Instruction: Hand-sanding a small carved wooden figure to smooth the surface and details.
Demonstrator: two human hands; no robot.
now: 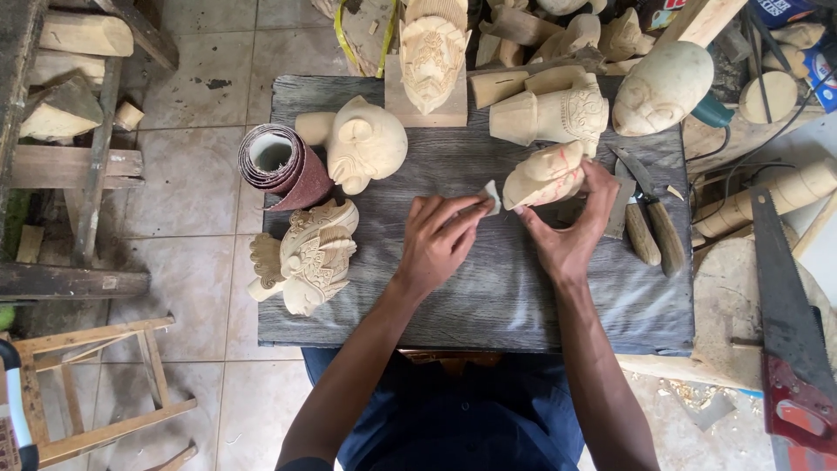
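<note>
Gripping pale carving [545,174], sandpaper scrap [491,197]

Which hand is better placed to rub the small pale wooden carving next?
Left, probably. The left hand pinches a small sandpaper scrap right beside the small pale wooden carving, while the right hand is occupied gripping that carving.

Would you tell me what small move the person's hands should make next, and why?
Probably bring the left hand with its small sandpaper piece onto the wooden carving: the right hand already steadies the carving on the grey board, and the paper sits just short of it.
</note>
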